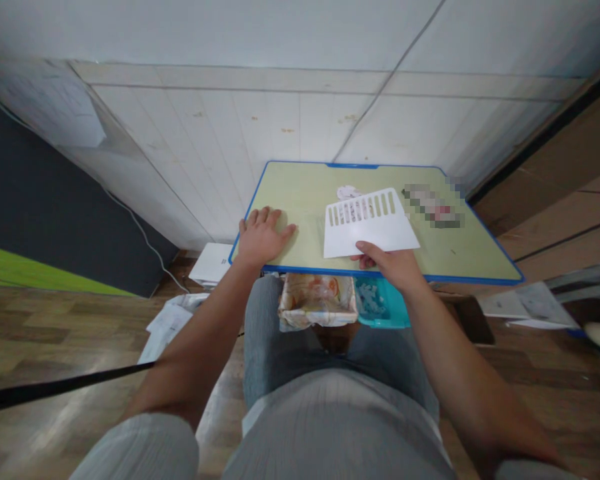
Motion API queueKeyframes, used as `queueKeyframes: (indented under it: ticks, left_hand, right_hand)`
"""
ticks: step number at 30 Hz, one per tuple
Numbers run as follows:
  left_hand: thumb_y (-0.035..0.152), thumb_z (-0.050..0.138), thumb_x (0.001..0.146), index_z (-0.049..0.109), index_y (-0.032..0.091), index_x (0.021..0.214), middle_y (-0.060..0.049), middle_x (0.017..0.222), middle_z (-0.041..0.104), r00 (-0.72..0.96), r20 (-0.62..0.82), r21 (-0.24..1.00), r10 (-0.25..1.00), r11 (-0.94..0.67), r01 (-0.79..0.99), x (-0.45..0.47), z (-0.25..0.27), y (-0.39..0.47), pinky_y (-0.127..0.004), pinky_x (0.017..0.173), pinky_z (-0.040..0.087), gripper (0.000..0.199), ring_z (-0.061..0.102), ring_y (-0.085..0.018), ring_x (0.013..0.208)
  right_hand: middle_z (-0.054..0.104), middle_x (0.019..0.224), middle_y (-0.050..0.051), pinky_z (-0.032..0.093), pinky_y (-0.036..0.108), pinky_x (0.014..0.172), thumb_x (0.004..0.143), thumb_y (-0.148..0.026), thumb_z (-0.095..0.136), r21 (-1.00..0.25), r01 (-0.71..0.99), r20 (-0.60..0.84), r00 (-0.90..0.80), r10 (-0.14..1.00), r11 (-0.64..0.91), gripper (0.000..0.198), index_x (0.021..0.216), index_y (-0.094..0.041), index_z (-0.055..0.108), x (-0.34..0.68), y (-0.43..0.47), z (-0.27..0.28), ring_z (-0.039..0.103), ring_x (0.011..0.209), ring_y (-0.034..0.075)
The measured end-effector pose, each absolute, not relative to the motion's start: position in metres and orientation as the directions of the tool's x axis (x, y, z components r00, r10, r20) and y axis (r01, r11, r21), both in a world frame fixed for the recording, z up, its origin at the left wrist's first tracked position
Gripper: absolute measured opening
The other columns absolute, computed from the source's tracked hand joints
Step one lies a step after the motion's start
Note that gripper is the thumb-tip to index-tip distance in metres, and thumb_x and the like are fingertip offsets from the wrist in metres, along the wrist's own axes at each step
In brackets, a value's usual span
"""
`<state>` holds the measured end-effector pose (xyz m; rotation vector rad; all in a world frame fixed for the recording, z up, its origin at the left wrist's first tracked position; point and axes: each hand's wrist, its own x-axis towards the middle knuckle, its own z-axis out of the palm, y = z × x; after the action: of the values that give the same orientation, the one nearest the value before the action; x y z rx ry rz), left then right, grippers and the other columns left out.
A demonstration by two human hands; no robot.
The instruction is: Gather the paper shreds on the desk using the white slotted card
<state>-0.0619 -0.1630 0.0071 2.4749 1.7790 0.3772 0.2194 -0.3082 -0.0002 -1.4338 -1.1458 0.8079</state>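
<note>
Here, a white card (365, 235) over the desk (300, 183)

It is flat, with one row of rounded slots along its far side. The right hand (394, 264) grips its near edge; the left hand (263, 237) rests on the desk, fingers spread.

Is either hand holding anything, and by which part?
The right hand grips the white slotted card by its near edge; the left hand holds nothing.

Sheet (365, 235) in right hand (387, 263): white. Tabletop (300, 193) beneath left hand (263, 235): pale yellow-green, blue-edged. Bin (398, 308) below right hand: turquoise. Basket (321, 316), lower, between hands: patterned cream and orange-brown.
</note>
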Motion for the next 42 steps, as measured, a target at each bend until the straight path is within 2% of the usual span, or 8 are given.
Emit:
queueKeyframes:
  ticks: [7,13,18,22,28,32,36,42]
  left_hand:
    - [0.063,0.053,0.119,0.066,0.031,0.173,-0.012,0.192,0.056,0.285,0.163,0.203,0.945,-0.315,0.927,-0.056,0.01,-0.162,-0.066,0.146,0.038,0.065,0.045,-0.04,0.179]
    - [0.063,0.052,0.118,0.068,0.031,0.17,-0.012,0.187,0.061,0.295,0.178,0.209,0.939,-0.329,0.921,-0.057,0.012,-0.164,-0.065,0.144,0.039,0.063,0.049,-0.04,0.175]
    - [0.063,0.051,0.118,0.068,0.031,0.17,-0.012,0.188,0.061,0.289,0.178,0.203,0.94,-0.323,0.924,-0.058,0.011,-0.164,-0.064,0.145,0.039,0.063,0.048,-0.04,0.176]
    - [0.064,0.049,0.118,0.068,0.03,0.17,-0.013,0.188,0.06,0.299,0.187,0.206,0.936,-0.335,0.919,-0.059,0.009,-0.163,-0.065,0.145,0.039,0.064,0.049,-0.04,0.176]
    - [0.065,0.051,0.118,0.07,0.03,0.169,-0.013,0.187,0.062,0.3,0.198,0.213,0.933,-0.34,0.916,-0.06,0.005,-0.159,-0.064,0.143,0.041,0.065,0.049,-0.039,0.175]
    - [0.064,0.055,0.117,0.071,0.034,0.168,-0.011,0.186,0.062,0.293,0.198,0.215,0.935,-0.333,0.918,-0.06,0.005,-0.158,-0.062,0.143,0.04,0.061,0.05,-0.039,0.174]
    - [0.064,0.056,0.117,0.071,0.036,0.168,-0.01,0.186,0.063,0.295,0.201,0.215,0.934,-0.336,0.917,-0.061,0.005,-0.16,-0.063,0.143,0.041,0.06,0.05,-0.04,0.174]
    - [0.064,0.054,0.117,0.071,0.032,0.168,-0.012,0.186,0.063,0.287,0.196,0.218,0.938,-0.327,0.919,-0.06,0.009,-0.162,-0.062,0.142,0.041,0.062,0.05,-0.04,0.174]
  right_hand:
    - [0.084,0.075,0.01,0.061,0.041,0.055,0.078,-0.084,0.095,-0.969,0.245,0.098,0.268,0.958,0.031,0.061,0.081,-0.026,0.08,0.215,-0.302,-0.001,0.063,0.054,0.022]
    - [0.069,0.058,0.005,0.061,0.041,0.057,0.079,-0.087,0.094,-0.95,0.303,0.138,0.205,0.969,0.071,0.062,0.07,-0.029,0.073,0.215,-0.305,0.007,0.063,0.055,0.024]
    - [0.071,0.06,0.005,0.065,0.042,0.065,0.083,-0.089,0.091,-0.934,0.346,0.156,0.168,0.973,0.09,0.067,0.063,-0.029,0.068,0.222,-0.309,0.004,0.068,0.06,0.025]
    - [0.072,0.061,0.007,0.066,0.044,0.067,0.084,-0.083,0.092,-0.936,0.341,0.146,0.155,0.977,0.086,0.062,0.063,-0.029,0.069,0.225,-0.309,0.0,0.067,0.061,0.025]
    - [0.075,0.063,0.007,0.064,0.044,0.063,0.078,-0.086,0.096,-0.956,0.281,0.145,0.222,0.964,0.079,0.062,0.067,-0.029,0.073,0.225,-0.309,-0.003,0.067,0.06,0.026]
    - [0.081,0.071,0.011,0.064,0.044,0.063,0.082,-0.084,0.092,-0.976,0.216,0.101,0.321,0.942,0.031,0.06,0.073,-0.027,0.076,0.227,-0.307,-0.007,0.069,0.06,0.026]
    - [0.082,0.073,0.01,0.062,0.042,0.061,0.081,-0.08,0.093,-0.98,0.199,0.103,0.424,0.9,0.018,0.056,0.076,-0.027,0.075,0.232,-0.308,-0.014,0.069,0.058,0.025]
    - [0.082,0.072,0.009,0.066,0.045,0.067,0.081,-0.082,0.093,-0.973,0.229,0.116,0.398,0.91,0.024,0.056,0.074,-0.028,0.078,0.234,-0.311,-0.018,0.069,0.061,0.026]
